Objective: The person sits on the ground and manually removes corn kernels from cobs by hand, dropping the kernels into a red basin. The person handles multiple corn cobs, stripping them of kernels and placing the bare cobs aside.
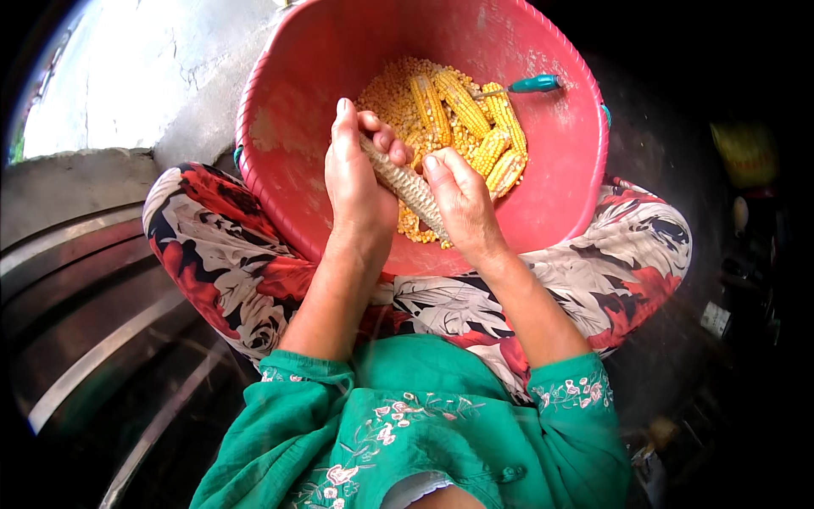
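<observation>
My left hand [362, 165] grips the upper end of a corn cob [412, 189] whose visible side is pale and bare of kernels. Over the lower part of the cob, my right hand [461, 200] presses with its thumb against the curled forefinger; its fingers hide that end. Both hands are above a large red plastic tub [559, 165]. Inside it, several yellow ears of corn [462, 102] lie on a bed of loose kernels [381, 95]. A screwdriver-like tool with a teal handle [535, 83] leans on the tub's right inner wall, its thin shaft reaching among the ears.
The tub stands against my crossed legs in floral trousers [229, 254]. To the left are a concrete ledge [70, 191] and curved light bands [102, 362] on a dark surface. A yellow item [744, 153] and a small whitish box [715, 318] sit in the dim right side.
</observation>
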Demonstrator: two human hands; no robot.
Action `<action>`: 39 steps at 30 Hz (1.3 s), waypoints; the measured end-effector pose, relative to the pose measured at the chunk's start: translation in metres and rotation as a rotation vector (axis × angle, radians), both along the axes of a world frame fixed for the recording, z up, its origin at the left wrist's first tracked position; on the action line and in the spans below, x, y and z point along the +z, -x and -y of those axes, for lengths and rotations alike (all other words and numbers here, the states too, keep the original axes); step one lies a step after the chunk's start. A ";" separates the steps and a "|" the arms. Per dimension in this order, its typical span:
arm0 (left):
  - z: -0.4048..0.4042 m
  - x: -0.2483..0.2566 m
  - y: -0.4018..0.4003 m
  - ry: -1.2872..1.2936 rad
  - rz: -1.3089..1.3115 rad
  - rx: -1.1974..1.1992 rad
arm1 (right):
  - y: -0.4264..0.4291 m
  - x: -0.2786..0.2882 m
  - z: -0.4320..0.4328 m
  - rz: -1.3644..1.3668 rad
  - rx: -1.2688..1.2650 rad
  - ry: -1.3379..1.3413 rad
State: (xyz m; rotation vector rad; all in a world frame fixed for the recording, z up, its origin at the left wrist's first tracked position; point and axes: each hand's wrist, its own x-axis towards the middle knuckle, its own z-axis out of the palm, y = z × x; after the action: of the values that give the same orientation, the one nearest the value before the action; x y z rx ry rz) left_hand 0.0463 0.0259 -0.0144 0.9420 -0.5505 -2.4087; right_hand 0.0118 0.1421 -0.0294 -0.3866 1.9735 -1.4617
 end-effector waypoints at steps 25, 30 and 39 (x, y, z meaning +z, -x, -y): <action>0.123 0.131 0.110 1.978 0.554 0.158 | 0.032 0.060 -0.048 -0.036 -0.098 0.437; 0.121 0.064 0.067 1.661 0.534 -0.367 | 0.036 0.058 -0.058 0.008 -0.035 0.366; 0.103 0.043 0.016 1.423 0.530 -0.670 | 0.022 0.035 -0.085 -0.162 0.139 0.058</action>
State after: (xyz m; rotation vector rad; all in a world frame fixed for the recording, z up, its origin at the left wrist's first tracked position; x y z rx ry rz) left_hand 0.0302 -0.0774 0.0287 0.6761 -2.5678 -1.3813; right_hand -0.0107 0.2270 0.0059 -0.6729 1.9882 -1.4398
